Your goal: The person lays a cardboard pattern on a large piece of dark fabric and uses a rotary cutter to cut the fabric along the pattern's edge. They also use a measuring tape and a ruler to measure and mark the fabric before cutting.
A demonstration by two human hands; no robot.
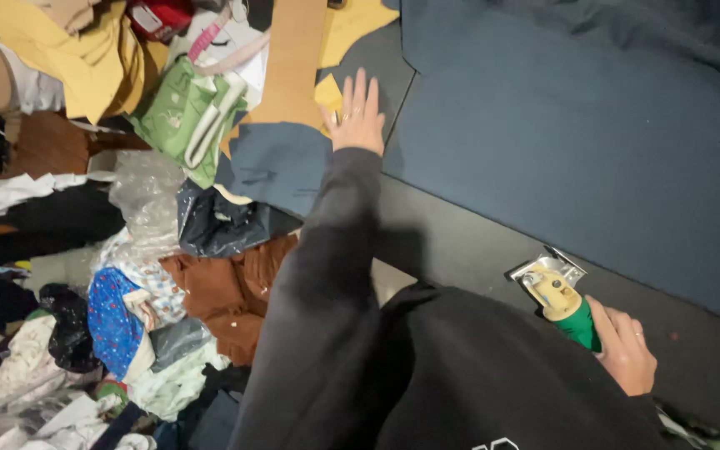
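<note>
Black sleeve and torso fill the bottom middle, closest to the lens. Far left, a heap of cloth scraps crowds the edge: white, blue-patterned, rust-brown and black pieces piled against each other, with clear plastic wrap above them and a green bag near the top. Little open room shows on that side.

Moving right, a dark blue fabric piece lies at the tabletop's left edge, overlapping a tan cardboard strip. The left hand reaches out over it, fingers spread wide and flat, holding nothing; a small yellow scrap sits just beside the thumb, touching or nearly so.

Further right, a large sheet of dark blue cloth covers the tabletop, its near edge running diagonally down toward the right. Between that edge and the body runs a bare black band of tabletop, the only free lane.

At the right, the right hand wraps closed around the green handle of a handheld cutter; its yellow body and metal head stick out beyond the fingers, resting on the bare band just short of the cloth's edge.
</note>
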